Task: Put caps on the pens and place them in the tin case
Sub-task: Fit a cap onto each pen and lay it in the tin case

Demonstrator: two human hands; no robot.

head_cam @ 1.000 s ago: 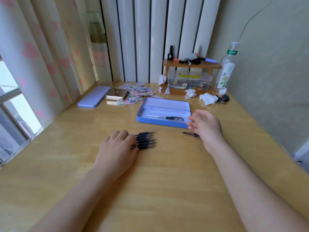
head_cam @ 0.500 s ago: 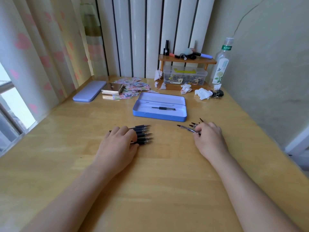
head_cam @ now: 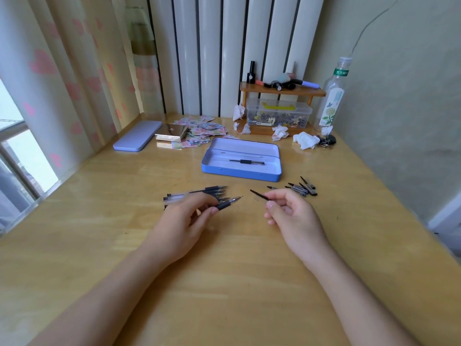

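An open blue tin case (head_cam: 239,172) lies mid-table with one capped pen (head_cam: 247,162) inside. Several uncapped pens (head_cam: 212,191) lie in a row just left of centre. My left hand (head_cam: 185,221) grips one uncapped pen (head_cam: 228,204) by its black grip, tip pointing right. My right hand (head_cam: 290,216) pinches a black pen cap (head_cam: 259,195), its open end toward the pen tip; the two are a short gap apart. Several loose caps (head_cam: 303,188) lie to the right, in front of the case.
The case's purple lid (head_cam: 137,139) lies at the far left beside a shiny box (head_cam: 172,133) and colourful cards (head_cam: 204,132). At the back stand a wooden shelf (head_cam: 282,92), a clear plastic box (head_cam: 278,112), a bottle (head_cam: 333,96) and crumpled tissues (head_cam: 304,141).
My left hand has lifted one pen out of the row. My right hand has picked a cap from the pile and brought it left toward the pen tip.
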